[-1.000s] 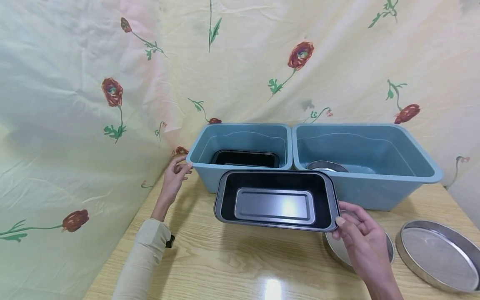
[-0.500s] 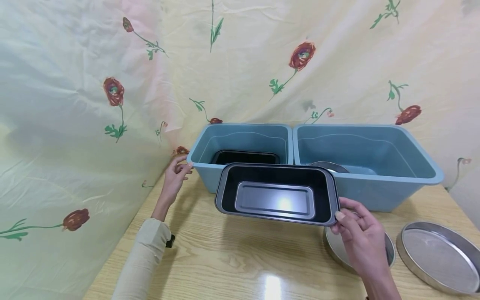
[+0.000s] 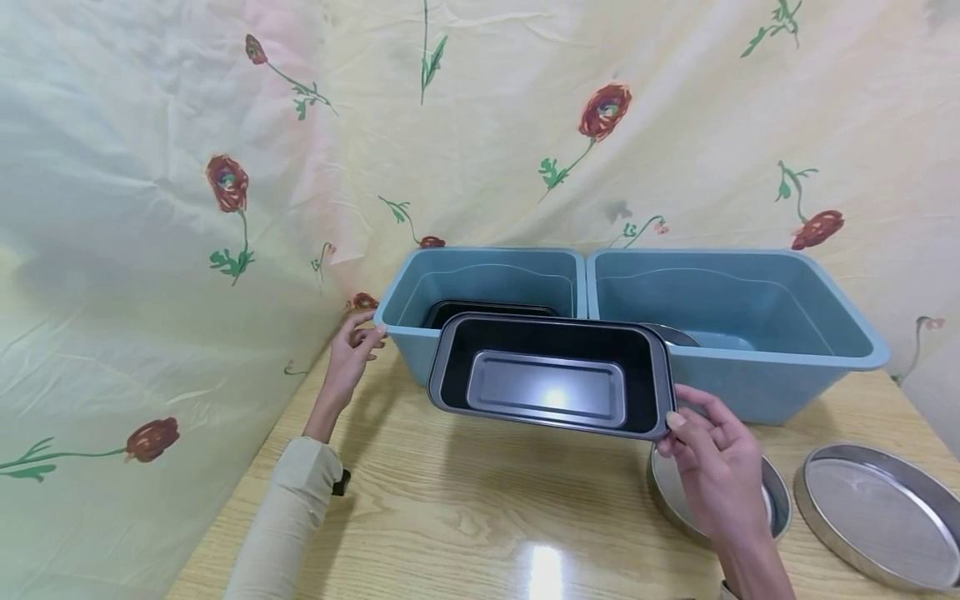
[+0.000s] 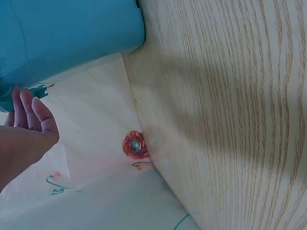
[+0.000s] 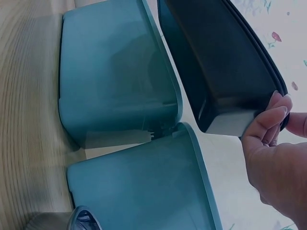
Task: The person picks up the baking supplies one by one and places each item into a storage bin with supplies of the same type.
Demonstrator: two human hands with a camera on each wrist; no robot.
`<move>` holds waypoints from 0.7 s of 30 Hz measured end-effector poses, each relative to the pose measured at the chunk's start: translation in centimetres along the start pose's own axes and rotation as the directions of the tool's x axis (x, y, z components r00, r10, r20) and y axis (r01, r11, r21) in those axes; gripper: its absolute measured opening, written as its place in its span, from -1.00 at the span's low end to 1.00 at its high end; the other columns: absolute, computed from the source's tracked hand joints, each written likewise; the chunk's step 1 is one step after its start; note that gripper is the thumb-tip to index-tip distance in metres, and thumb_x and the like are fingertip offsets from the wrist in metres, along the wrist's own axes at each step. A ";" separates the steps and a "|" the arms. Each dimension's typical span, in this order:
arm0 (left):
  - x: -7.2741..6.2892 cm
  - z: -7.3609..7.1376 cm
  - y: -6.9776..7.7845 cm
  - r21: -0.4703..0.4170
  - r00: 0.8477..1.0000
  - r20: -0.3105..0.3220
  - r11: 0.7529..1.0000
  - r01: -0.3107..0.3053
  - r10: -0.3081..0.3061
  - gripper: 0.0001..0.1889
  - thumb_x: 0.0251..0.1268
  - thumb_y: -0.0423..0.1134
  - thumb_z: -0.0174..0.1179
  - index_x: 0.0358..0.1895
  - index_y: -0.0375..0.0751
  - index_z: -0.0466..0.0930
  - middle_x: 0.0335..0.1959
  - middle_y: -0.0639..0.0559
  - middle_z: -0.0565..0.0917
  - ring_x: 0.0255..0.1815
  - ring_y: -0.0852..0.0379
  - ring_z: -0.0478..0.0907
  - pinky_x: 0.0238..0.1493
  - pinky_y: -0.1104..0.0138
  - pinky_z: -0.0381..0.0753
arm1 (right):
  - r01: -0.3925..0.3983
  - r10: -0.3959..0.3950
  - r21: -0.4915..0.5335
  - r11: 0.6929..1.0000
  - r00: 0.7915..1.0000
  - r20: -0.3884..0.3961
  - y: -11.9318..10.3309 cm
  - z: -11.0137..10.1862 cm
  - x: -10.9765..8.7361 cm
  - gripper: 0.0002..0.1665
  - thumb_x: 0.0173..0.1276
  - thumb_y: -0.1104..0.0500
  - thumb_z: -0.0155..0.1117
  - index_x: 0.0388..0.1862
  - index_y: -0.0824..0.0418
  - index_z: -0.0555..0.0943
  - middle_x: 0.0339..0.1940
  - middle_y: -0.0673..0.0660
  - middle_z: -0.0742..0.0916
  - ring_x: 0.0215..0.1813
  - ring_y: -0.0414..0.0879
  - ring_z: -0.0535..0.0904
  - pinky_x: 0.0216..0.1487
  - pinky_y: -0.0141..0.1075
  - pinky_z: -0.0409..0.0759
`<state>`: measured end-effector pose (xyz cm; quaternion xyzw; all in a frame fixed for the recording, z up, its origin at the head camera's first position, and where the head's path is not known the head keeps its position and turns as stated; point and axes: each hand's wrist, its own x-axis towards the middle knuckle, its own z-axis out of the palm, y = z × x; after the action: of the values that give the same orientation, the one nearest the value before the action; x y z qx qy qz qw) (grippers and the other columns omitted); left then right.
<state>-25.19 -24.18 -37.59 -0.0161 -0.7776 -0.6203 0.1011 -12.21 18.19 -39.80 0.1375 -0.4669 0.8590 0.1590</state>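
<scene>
My right hand (image 3: 716, 462) pinches the right end of a dark non-stick loaf pan (image 3: 551, 387), thumb on its rim and fingers underneath. The pan hangs above the table in front of two blue bins, its inside facing me. In the right wrist view its black outside (image 5: 216, 62) shows beside the bins. At the near left corner of the left blue bin (image 3: 416, 333), my left hand (image 3: 347, 362) holds the rim between thumb and fingers. Behind the held pan, another dark pan (image 3: 487, 309) lies inside that bin, partly hidden.
The right blue bin (image 3: 750, 375) stands beside the left one and contains a round metal pan (image 3: 672, 335). Two round metal pans, a nearer one (image 3: 675, 492) partly behind my right hand and another (image 3: 881, 517), lie on the wooden table (image 3: 442, 533). Flowered cloth (image 3: 480, 125) hangs behind.
My right hand has raised the loaf pan slightly and moved it toward the bins, so it covers more of their front rims. The left hand stays at the rim.
</scene>
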 end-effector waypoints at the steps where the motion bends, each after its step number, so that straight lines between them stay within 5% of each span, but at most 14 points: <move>1: 0.0 0.0 0.0 -0.001 1.000 -0.001 1.000 0.000 0.000 -0.53 0.60 -0.31 0.13 0.45 -0.41 0.37 0.01 -0.32 0.68 -0.19 0.24 0.60 0.07 0.02 0.51 | -0.001 0.001 0.010 1.000 1.000 -0.001 0.0 0.1 0.1 -0.59 0.52 0.64 -0.13 0.18 0.46 0.56 -0.31 0.26 0.78 -0.42 -0.12 0.65 -0.35 -0.41 0.63; 7: 0.1 0.0 -0.1 -0.002 1.000 -0.008 1.000 0.002 -0.002 -0.52 0.59 -0.30 0.14 0.45 -0.41 0.37 -0.09 -0.10 0.70 -0.22 0.29 0.60 0.06 0.05 0.52 | -0.008 0.009 0.016 1.000 1.000 -0.013 0.0 0.5 0.4 -0.60 0.52 0.62 -0.12 0.15 0.44 0.57 -0.35 0.22 0.76 -0.44 -0.13 0.64 -0.36 -0.42 0.62; 14: 0.0 0.0 0.0 0.004 1.000 -0.008 1.000 0.002 -0.002 -0.52 0.60 -0.29 0.13 0.45 -0.41 0.37 0.04 -0.40 0.66 -0.20 0.26 0.60 -0.02 0.20 0.53 | -0.013 0.013 0.006 1.000 1.000 -0.027 0.0 0.7 0.6 -0.62 0.53 0.61 -0.10 0.13 0.43 0.57 -0.38 0.20 0.76 -0.46 -0.13 0.63 -0.36 -0.42 0.63; 21: 0.0 0.0 -0.1 -0.002 1.000 -0.006 1.000 0.002 -0.002 -0.52 0.60 -0.29 0.14 0.45 -0.41 0.37 -0.08 -0.13 0.71 -0.23 0.31 0.60 0.00 0.15 0.52 | -0.019 0.019 0.015 1.000 1.000 -0.023 0.1 0.9 0.9 -0.63 0.54 0.60 -0.10 0.14 0.43 0.57 -0.39 0.20 0.75 -0.45 -0.13 0.62 -0.36 -0.42 0.63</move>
<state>-25.24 -24.24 -37.67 -0.0137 -0.7769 -0.6211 0.1027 -12.99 17.47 -39.07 0.1243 -0.4601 0.8653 0.1553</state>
